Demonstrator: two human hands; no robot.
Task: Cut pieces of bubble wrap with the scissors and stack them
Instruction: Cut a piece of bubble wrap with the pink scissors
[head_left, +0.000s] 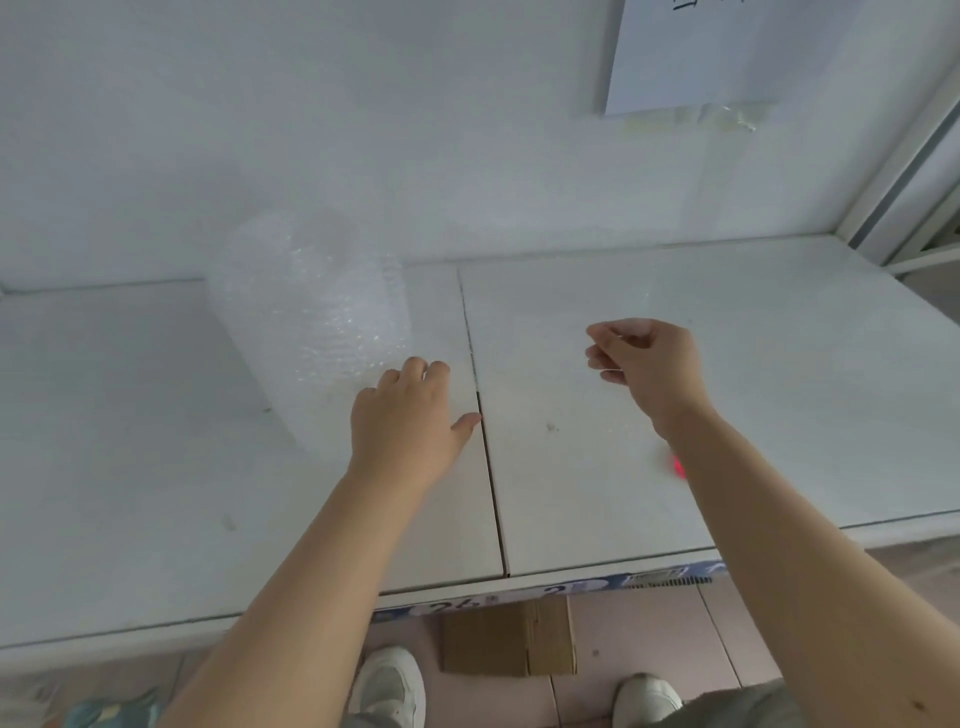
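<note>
Bubble wrap roll (311, 322) near table seam (491, 467); left hand (405, 415) touching.

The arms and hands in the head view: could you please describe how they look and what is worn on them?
The left hand and right hand are bare: no gloves, rings or watch. The left arm and right arm are bare too; no sleeves show.

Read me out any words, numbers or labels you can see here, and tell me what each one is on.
"2": big digit on white ovals of the blue strip along the table front edge; the characters after it are too blurred to read.
Paper on the wall: only black strokes, cut off by the picture's top edge; unreadable.
Box on the floor: no print visible.
</note>
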